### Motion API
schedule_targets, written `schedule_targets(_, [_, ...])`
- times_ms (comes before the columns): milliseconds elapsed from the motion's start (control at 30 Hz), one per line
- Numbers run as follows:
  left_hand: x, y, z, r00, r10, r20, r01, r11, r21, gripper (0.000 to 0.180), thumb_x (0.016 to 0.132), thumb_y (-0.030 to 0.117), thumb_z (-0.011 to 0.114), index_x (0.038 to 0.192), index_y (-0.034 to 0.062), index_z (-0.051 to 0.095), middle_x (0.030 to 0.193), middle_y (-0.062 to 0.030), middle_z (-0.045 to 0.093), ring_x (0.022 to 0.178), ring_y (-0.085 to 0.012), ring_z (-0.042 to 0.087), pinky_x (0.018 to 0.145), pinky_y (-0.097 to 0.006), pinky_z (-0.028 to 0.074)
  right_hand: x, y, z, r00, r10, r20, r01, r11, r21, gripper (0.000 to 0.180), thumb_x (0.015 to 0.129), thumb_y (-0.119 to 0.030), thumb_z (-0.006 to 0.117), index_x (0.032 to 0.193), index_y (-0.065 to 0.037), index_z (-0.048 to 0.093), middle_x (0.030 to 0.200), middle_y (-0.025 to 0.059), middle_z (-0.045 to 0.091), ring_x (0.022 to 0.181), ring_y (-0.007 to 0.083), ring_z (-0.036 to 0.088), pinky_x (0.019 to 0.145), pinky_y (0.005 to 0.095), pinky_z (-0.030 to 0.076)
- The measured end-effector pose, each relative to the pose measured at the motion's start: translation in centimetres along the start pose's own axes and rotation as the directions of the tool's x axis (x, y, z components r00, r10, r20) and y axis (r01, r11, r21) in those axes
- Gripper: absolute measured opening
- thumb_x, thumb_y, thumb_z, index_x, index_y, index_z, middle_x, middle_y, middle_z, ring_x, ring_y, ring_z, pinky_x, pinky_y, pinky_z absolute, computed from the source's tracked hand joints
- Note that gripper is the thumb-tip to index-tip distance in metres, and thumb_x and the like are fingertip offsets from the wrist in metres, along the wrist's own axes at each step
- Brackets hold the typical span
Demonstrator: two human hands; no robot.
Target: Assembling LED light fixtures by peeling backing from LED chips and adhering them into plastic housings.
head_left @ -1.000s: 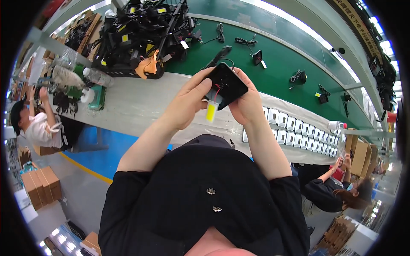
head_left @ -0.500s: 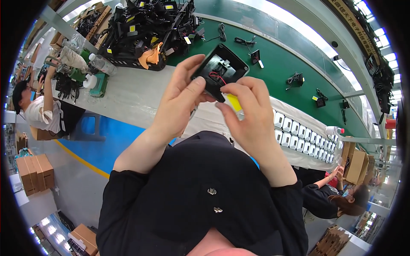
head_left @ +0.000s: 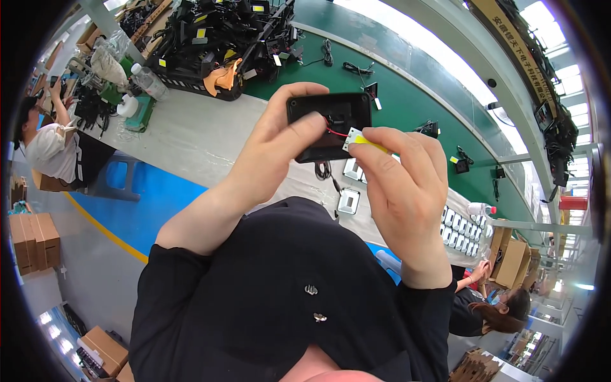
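Observation:
My left hand point(head_left: 275, 141) is closed around a black lamp housing point(head_left: 358, 107), a shallow open box tilted toward me. Its thumb presses inside the box, slightly smeared by motion. Between the thumb and fingers of my right hand point(head_left: 410, 175) is a small LED board point(head_left: 352, 136) with a yellow face and a pale end. A thin red wire point(head_left: 337, 132) runs from the board into the housing. Below the housing hangs a dark coiled cable point(head_left: 323, 170). A white-framed square part point(head_left: 348, 201) lies on the bench beneath my hands.
A black crate point(head_left: 219, 91) heaped with black lamps and cables stands at the far left. Several corded lamps lie on the green mat point(head_left: 407, 95). Rows of white-framed parts point(head_left: 459, 232) fill the right side. Co-workers sit left point(head_left: 54, 149) and right point(head_left: 487, 312).
The housing has levelled out and now faces me more. My left thumb has moved further into it. My right hand has shifted right, drawing the board beside the housing's edge.

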State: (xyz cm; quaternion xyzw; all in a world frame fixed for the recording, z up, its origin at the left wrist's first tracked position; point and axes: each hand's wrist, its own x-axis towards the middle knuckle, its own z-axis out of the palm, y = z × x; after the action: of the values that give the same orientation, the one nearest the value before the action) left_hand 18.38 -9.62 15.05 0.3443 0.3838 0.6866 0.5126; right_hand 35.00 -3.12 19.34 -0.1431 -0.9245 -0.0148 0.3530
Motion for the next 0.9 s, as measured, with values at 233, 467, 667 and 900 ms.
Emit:
schedule_targets(233, [0.4, 0.0, -0.1, 0.993, 0.116, -0.001, -0.114, 0.979, 0.167, 0.035, 0.083, -0.001, 0.058, 0.116, 0.0022, 0.046, 0.100, -0.0064, 0.057, 0.089, -0.0105, 0.057, 0.078, -0.025, 0.048, 0.9, 0.1, -0.1, 0.998, -0.053, -0.047, 0.057, 0.995, 0.077, 0.027, 0.060, 0.003, 0.066, 0.087, -0.002, 0.065, 0.094, 0.0072, 0.061, 0.075, 0.0231, 0.053, 0.063, 0.0309, 0.044])
schedule_targets(467, [0.6, 1.0, -0.4, 0.965, 0.254, 0.068, -0.257, 0.862, 0.438, 0.038, 0.078, -0.007, 0.050, 0.115, 0.0002, 0.045, 0.102, -0.0070, 0.055, 0.093, -0.0114, 0.054, 0.081, -0.025, 0.045, 1.2, 0.4, 0.7, 0.995, -0.091, -0.038, 0.094, 0.990, 0.102, 0.029, 0.058, 0.003, 0.067, 0.087, -0.001, 0.065, 0.094, 0.0080, 0.062, 0.074, 0.0223, 0.053, 0.063, 0.0296, 0.045])
schedule_targets(667, [-0.5, 2.8, -0.7, 0.983, 0.041, 0.178, -0.081, 0.970, 0.227, 0.059, 0.071, -0.010, 0.036, 0.130, -0.0013, 0.036, 0.115, -0.0093, 0.052, 0.108, -0.0134, 0.050, 0.094, -0.029, 0.039, 1.6, 0.2, 1.7, 0.990, -0.071, -0.119, 0.090, 0.983, 0.161, 0.029, 0.058, 0.001, 0.072, 0.087, -0.002, 0.067, 0.094, 0.0074, 0.065, 0.074, 0.0213, 0.056, 0.064, 0.0295, 0.045])
schedule_targets(900, [-0.8, 2.9, -0.3, 0.985, 0.001, 0.172, -0.046, 0.965, 0.259, 0.060, 0.073, -0.010, 0.036, 0.132, -0.0018, 0.034, 0.118, -0.0099, 0.051, 0.112, -0.0141, 0.048, 0.096, -0.029, 0.038, 1.7, 0.5, 2.6, 0.985, -0.065, -0.160, 0.094, 0.979, 0.178, 0.029, 0.060, -0.002, 0.076, 0.088, -0.003, 0.070, 0.092, 0.0074, 0.066, 0.075, 0.0197, 0.057, 0.065, 0.0287, 0.044])
